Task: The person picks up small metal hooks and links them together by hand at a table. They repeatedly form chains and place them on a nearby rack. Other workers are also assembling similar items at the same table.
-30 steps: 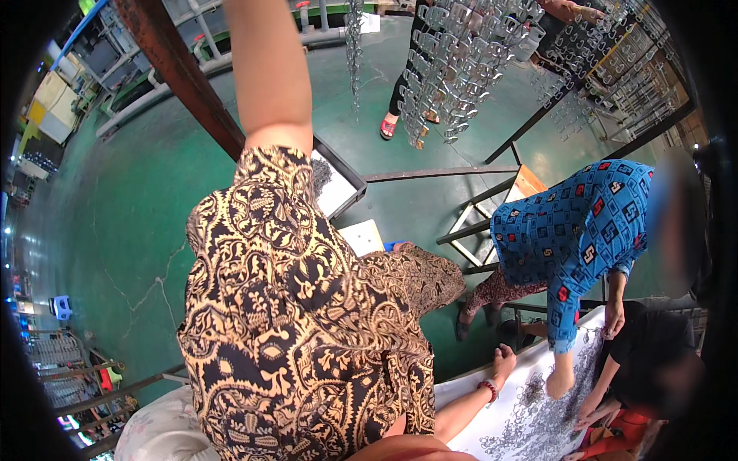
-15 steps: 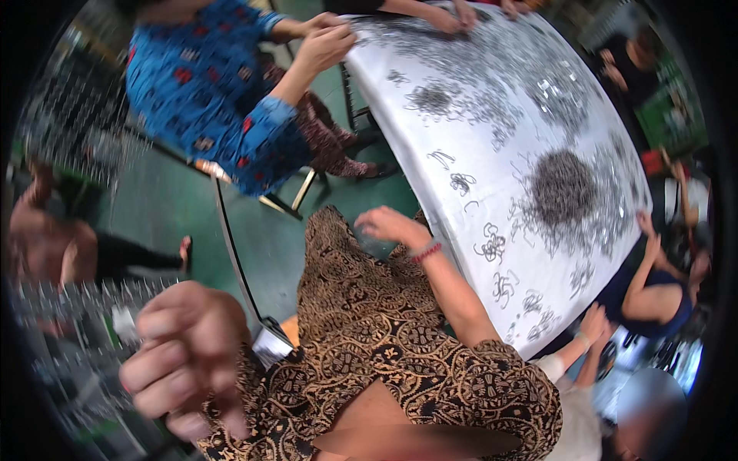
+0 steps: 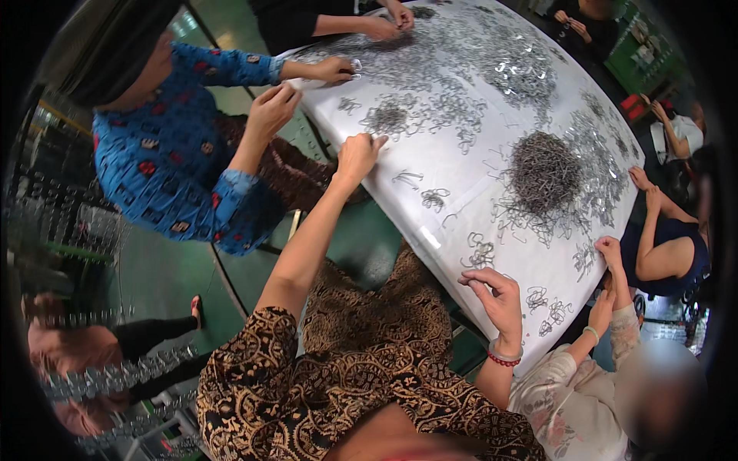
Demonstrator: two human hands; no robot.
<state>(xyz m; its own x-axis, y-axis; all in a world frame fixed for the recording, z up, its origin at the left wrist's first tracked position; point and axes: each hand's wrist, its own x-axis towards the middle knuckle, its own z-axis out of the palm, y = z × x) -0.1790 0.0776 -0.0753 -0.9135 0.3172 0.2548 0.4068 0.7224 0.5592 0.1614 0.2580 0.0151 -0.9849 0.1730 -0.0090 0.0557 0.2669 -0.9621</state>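
Note:
My left hand (image 3: 359, 159) reaches to the table's near-left edge, its fingers curled together and thumb jutting right. What it holds, if anything, is hidden. Close by lies a small dark heap of bent wire hooks (image 3: 387, 117), with a few loose wire pieces (image 3: 407, 180) nearer me. Over the near edge hovers my right hand (image 3: 496, 296), wearing bracelets at the wrist. Its thumb stands apart from its bent fingers, and I make out nothing held. Just beyond it sits a little cluster of wire hooks (image 3: 481, 250).
A white-covered table (image 3: 461, 206) carries a big dark mound of hooks (image 3: 544, 173) and a shinier spread (image 3: 523, 77). A co-worker in a blue patterned top (image 3: 181, 165) sits at my left; another, in a pale top (image 3: 573, 396), at my right. Wire racks (image 3: 115, 376) stand lower left.
My left hand has gone from close before the camera out to the table's edge. My right hand has moved from over my lap to the table. The view has shifted.

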